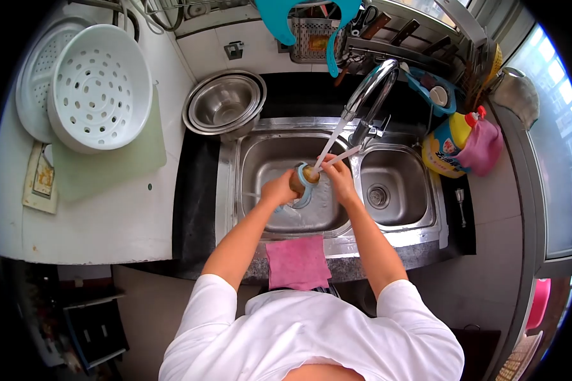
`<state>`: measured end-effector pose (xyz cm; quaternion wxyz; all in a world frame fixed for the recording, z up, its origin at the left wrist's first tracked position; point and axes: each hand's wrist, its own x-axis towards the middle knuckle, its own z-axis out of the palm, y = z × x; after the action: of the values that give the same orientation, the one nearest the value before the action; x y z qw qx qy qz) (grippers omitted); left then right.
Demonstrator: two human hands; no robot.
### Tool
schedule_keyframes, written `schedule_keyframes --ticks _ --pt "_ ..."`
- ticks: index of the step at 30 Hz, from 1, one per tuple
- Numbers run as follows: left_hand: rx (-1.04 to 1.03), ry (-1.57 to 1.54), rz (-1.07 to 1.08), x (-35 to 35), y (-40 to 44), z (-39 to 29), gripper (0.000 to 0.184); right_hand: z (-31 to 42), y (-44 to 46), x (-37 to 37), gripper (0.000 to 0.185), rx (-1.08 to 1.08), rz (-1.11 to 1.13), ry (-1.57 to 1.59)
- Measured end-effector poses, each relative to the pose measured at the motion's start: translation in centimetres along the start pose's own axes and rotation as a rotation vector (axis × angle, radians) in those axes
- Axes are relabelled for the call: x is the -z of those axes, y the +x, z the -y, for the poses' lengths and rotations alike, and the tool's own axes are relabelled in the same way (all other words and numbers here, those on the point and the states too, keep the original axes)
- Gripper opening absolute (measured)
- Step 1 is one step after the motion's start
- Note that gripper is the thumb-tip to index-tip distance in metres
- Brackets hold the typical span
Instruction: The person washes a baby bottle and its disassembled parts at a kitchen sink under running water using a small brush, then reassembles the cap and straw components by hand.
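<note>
Over the large sink basin point(254, 166), my left hand point(279, 189) is closed around a brownish cup with a light-blue rim point(304, 176). The cup is tilted, and a stream of water point(327, 146) from the chrome faucet point(360, 95) runs down to its mouth. Close on the right side of the cup, my right hand point(339, 178) pinches a slim white stick point(344, 154), which points up and right. What the stick's lower end looks like is hidden by the hand. Water lies on the basin floor below.
A smaller basin point(394, 184) adjoins on the right, with a detergent bottle point(443, 149) and a pink cloth point(481, 151) beyond. Nested steel bowls point(225, 105) stand back left. A white colander point(102, 89) sits farther left. Another pink cloth point(297, 261) hangs over the front edge.
</note>
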<state>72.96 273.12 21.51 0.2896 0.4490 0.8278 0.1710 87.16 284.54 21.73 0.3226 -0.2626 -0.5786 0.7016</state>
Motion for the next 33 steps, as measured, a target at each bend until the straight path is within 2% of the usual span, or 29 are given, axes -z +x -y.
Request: schedule_keyframes --ticks 1,2,4,5,6,8,10,11,12,13,14,16,23,24,25,26,28,30,32,33 --pt "-0.044 0.059 0.005 0.5 0.1 -0.1 0.064 0.2 0.3 0.8 0.027 0.081 0.034 -0.282" --pt "-0.042 0.061 0.005 0.9 0.1 -0.2 0.064 0.5 0.6 1.7 0.027 0.081 0.035 -0.279" --pt "-0.103 0.145 0.085 1.8 0.3 -0.4 0.064 2.0 0.7 2.6 0.025 0.193 0.477 -0.53" --pt "-0.101 0.146 0.083 2.2 0.5 -0.5 0.064 3.1 0.2 2.8 0.02 -0.128 0.474 -0.496" --pt "-0.104 0.178 0.112 2.5 0.8 -0.5 0.066 3.0 0.2 3.1 0.02 -0.128 0.476 -0.495" --pt "-0.104 0.211 0.141 2.8 1.0 -0.4 0.068 2.8 0.2 3.8 0.018 -0.271 0.271 -0.209" --pt "-0.195 0.226 0.145 3.0 1.1 -0.5 0.066 1.6 -0.2 3.3 0.018 -0.245 0.197 -0.221" --pt "-0.194 0.23 0.147 3.1 1.2 -0.6 0.066 1.0 -0.6 3.1 0.018 -0.183 0.277 -0.311" --pt "-0.156 0.206 0.238 3.3 1.2 -1.0 0.066 1.1 -0.7 3.0 0.019 -0.118 0.355 -0.402" --pt "-0.116 0.181 0.33 3.4 1.2 -1.3 0.066 1.3 -0.7 3.0 0.017 -0.156 0.418 -0.361" --pt "-0.113 0.185 0.333 3.2 1.3 -1.2 0.066 1.6 -0.7 3.3 0.017 -0.157 0.417 -0.356" --pt "-0.101 0.068 0.352 2.8 1.6 -0.8 0.065 2.6 -0.2 3.9 0.015 -0.29 0.395 -0.27" --pt "-0.148 -0.013 0.445 2.6 2.2 -1.0 0.061 0.6 0.2 4.0 0.018 -0.1 0.449 -0.232" --pt "-0.138 0.148 0.415 3.0 1.8 -1.6 0.059 0.4 -0.1 4.1 0.018 -0.104 0.452 -0.229" --pt "-0.13 0.309 0.379 3.2 1.7 -2.0 0.056 0.2 -0.3 4.2 0.017 -0.028 0.481 -0.398" --pt "-0.128 0.309 0.377 3.0 1.7 -1.9 0.056 0.0 -0.5 4.3 0.016 0.052 0.506 -0.567" --pt "-0.225 0.449 0.141 2.0 1.5 -1.2 0.052 -1.0 -1.3 4.2 0.015 0.052 0.538 -0.528" --pt "-0.239 0.455 0.103 1.2 1.6 -0.5 0.053 -2.1 -1.9 3.6 0.011 -0.329 0.39 -0.069" --pt "-0.251 0.464 0.067 0.3 1.5 0.1 0.055 -2.9 -2.2 2.6 0.008 -0.4 0.313 0.062" --pt "-0.226 0.437 -0.004 -0.1 1.2 0.2 0.055 -3.5 -2.0 2.2 0.007 -0.447 0.187 0.27"
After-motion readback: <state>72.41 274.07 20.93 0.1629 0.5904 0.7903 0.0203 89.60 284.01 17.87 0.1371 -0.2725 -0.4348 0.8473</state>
